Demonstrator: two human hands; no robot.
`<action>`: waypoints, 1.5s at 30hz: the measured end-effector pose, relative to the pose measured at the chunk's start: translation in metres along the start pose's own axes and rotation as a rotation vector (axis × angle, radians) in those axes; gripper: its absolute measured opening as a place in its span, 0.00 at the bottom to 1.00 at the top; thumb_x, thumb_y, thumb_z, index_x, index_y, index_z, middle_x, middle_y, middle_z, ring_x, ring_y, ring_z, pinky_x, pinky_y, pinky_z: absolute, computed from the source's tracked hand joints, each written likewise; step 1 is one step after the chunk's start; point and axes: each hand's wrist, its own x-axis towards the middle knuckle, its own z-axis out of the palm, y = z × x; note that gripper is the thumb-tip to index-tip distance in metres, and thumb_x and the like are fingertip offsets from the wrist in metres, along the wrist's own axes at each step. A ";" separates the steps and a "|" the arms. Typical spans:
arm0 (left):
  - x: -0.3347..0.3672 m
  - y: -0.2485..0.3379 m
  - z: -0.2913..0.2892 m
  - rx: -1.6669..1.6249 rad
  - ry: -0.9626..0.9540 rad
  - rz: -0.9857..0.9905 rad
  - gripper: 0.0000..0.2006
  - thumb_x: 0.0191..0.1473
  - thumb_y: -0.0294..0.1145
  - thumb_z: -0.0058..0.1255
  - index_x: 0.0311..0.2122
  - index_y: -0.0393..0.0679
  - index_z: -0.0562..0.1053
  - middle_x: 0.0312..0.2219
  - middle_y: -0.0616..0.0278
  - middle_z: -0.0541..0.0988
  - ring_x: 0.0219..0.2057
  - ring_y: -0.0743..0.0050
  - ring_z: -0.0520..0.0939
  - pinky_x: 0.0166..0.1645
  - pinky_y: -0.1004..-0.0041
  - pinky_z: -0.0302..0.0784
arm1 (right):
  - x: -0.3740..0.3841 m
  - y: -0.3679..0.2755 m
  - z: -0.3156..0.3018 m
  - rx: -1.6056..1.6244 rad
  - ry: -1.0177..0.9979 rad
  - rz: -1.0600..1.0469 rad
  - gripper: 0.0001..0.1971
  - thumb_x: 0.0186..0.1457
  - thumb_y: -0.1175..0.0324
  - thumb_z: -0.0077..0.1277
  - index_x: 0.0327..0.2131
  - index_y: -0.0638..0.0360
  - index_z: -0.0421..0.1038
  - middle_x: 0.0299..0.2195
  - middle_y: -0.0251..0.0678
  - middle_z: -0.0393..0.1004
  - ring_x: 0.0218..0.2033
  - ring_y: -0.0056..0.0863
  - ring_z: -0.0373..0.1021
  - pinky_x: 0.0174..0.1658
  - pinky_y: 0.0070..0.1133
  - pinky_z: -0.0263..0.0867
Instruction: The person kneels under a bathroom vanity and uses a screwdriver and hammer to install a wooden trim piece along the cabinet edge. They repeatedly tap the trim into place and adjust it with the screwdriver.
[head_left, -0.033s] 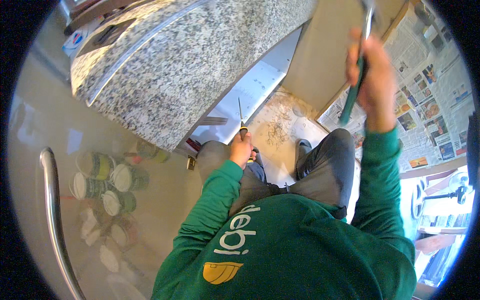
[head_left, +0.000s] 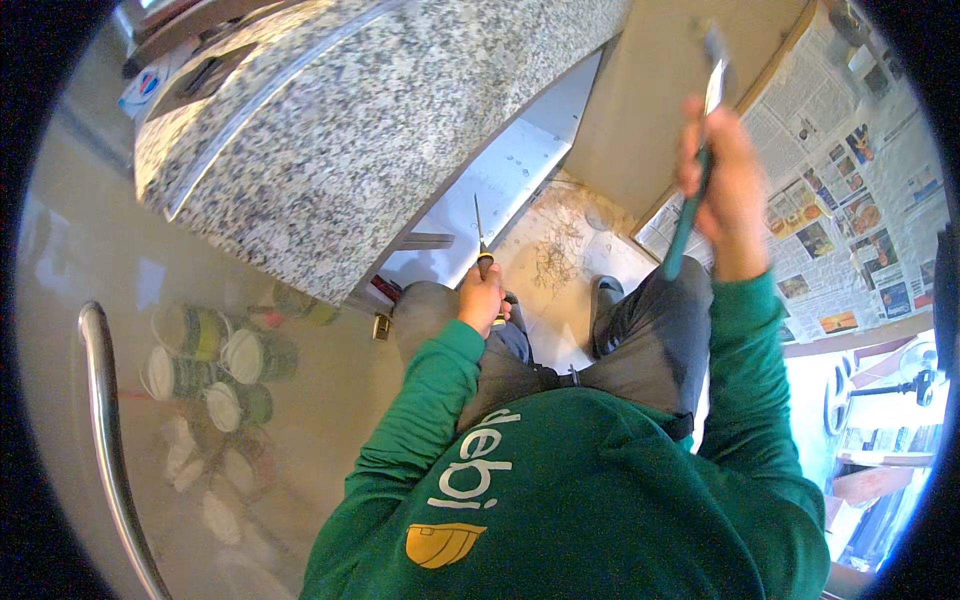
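My left hand (head_left: 482,297) is closed round the black and yellow handle of a screwdriver (head_left: 485,264). Its thin shaft points up and away, in front of the white inside of the cabinet (head_left: 495,178) under the countertop. Raised on the right, my right hand (head_left: 733,185) grips a hammer (head_left: 688,225) by its green handle. The hammer's metal neck and head stick out beyond the hand toward the far side, and the head is blurred. Hammer and screwdriver are well apart.
A speckled granite countertop (head_left: 310,130) overhangs the cabinet. Loose shavings (head_left: 560,255) lie on the floor near my feet. Newspaper sheets (head_left: 855,190) cover a surface at right. A curved metal bar (head_left: 105,420) stands at left, beside a glossy panel showing several blurred jars (head_left: 180,372).
My right hand has moved left and slightly nearer to me with the hammer, whose head is lower in the picture. The left hand and the screwdriver have hardly moved.
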 end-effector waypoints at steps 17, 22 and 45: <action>0.024 -0.007 0.001 0.080 -0.047 -0.005 0.13 0.66 0.41 0.43 0.37 0.42 0.62 0.18 0.63 0.68 0.11 0.72 0.71 0.13 0.69 0.69 | 0.002 0.243 0.053 0.730 -0.258 1.048 0.08 0.66 0.69 0.42 0.47 0.55 0.61 0.23 0.31 0.63 0.19 0.19 0.58 0.20 0.17 0.57; 0.019 -0.004 0.006 0.147 0.007 0.001 0.15 0.68 0.44 0.40 0.38 0.41 0.64 0.19 0.61 0.71 0.12 0.71 0.73 0.14 0.69 0.70 | 0.018 0.234 0.066 0.739 -0.280 1.080 0.05 0.65 0.70 0.43 0.42 0.56 0.60 0.21 0.31 0.63 0.17 0.20 0.57 0.18 0.18 0.57; 0.021 -0.003 0.007 0.156 0.009 -0.029 0.10 0.66 0.38 0.41 0.40 0.42 0.66 0.19 0.63 0.70 0.13 0.70 0.73 0.14 0.68 0.70 | 0.037 0.234 0.067 0.800 -0.197 1.096 0.07 0.66 0.70 0.39 0.44 0.61 0.60 0.21 0.32 0.62 0.17 0.19 0.58 0.18 0.16 0.59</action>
